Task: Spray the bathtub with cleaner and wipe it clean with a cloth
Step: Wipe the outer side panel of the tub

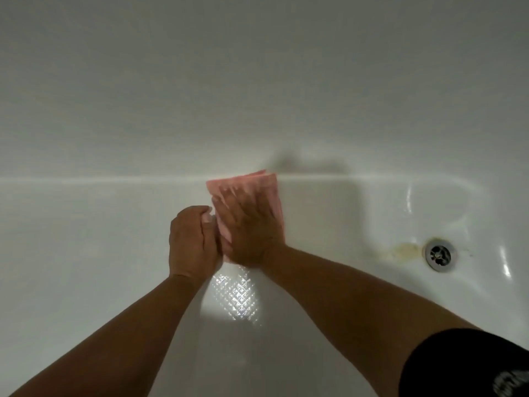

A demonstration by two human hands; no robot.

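Observation:
A pink cloth (269, 190) lies flat against the far inner wall of the white bathtub (86, 224), its top edge at the rim line. My right hand (246, 224) presses on the cloth with fingers spread and straight; the hand is motion-blurred. My left hand (190, 242) sits just left of it with fingers curled, its fingertips at the cloth's left edge; whether it pinches the cloth is unclear. No spray bottle is in view.
A metal drain (438, 255) sits at the right of the tub floor, with a yellowish stain (405, 250) just left of it. A bright patterned light patch (237, 296) falls on the tub floor below my hands. A pale wall (257, 81) rises behind the rim.

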